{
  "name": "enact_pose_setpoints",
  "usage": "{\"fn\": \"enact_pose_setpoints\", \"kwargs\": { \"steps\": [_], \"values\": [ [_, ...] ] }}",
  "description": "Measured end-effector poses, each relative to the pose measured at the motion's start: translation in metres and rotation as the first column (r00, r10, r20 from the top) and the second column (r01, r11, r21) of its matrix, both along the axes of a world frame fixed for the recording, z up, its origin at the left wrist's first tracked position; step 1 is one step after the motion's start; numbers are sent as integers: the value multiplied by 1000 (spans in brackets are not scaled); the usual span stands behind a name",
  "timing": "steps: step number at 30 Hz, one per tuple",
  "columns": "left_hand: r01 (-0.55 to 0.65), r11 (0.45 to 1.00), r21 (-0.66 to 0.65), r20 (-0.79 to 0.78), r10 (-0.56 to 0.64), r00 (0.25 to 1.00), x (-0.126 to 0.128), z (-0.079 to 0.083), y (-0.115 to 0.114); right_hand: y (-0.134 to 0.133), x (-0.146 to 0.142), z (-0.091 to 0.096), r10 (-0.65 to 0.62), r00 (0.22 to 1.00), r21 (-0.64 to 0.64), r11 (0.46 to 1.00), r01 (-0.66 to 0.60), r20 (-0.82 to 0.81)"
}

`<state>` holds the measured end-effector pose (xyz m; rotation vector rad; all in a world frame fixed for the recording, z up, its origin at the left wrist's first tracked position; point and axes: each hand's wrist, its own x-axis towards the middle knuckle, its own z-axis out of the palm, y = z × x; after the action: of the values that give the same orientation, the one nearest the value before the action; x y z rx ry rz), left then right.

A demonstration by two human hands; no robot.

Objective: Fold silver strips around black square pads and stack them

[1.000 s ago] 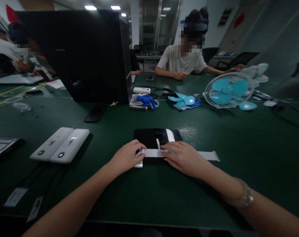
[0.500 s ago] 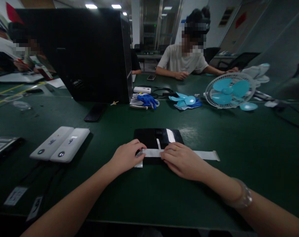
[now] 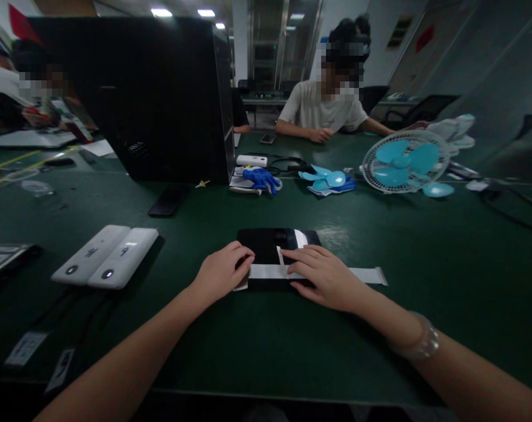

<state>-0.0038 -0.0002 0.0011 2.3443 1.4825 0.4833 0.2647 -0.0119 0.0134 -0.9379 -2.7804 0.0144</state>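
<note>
A flat black panel [image 3: 261, 243] lies on the green table in front of me. A long white ribbon strip [image 3: 366, 274] crosses its near edge and runs off to the right. My left hand [image 3: 222, 272] has its fingers curled on the strip's left end at the panel's left edge. My right hand [image 3: 325, 275] lies flat with fingers stretched out, pressing the strip onto the panel. A clear bracelet [image 3: 422, 343] sits on my right wrist.
Two white power banks [image 3: 107, 264] lie at the left, a black phone [image 3: 166, 201] beyond them. A black computer case [image 3: 160, 99] stands behind. Blue gloves [image 3: 261, 177], fan blades [image 3: 329, 177] and a fan [image 3: 404, 161] lie farther back. A person [image 3: 325, 108] sits opposite.
Both hands slid slightly away from me along the strip. The right fingers moved left and up onto the panel; the left fingers curled further over the strip's end.
</note>
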Motion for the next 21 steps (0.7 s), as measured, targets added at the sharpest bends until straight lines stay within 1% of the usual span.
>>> {"fn": "enact_pose_setpoints", "kwargs": {
  "steps": [3, 6, 8, 15, 21],
  "values": [
    [-69, 997, 39, 95, 65, 993, -1, 1, 2, 6, 7, -4, -64, 998, -58, 996, 64, -1],
    [-130, 989, 69, 177, 116, 977, -2, 2, 3, 11, 11, -7, -52, 998, -139, 989, 55, 23],
    [-146, 987, 69, 204, 129, 970, -2, 2, 3, 13, 11, -8, -50, 998, -157, 986, 53, 23],
    [-124, 992, 19, 183, 119, 976, -1, 3, 1, 11, 8, -4, -50, 998, -142, 988, 56, 44],
    [-125, 992, 5, 168, 123, 978, 0, 3, 2, 10, 7, -1, -58, 998, -92, 994, 60, 29]
  ]
}}
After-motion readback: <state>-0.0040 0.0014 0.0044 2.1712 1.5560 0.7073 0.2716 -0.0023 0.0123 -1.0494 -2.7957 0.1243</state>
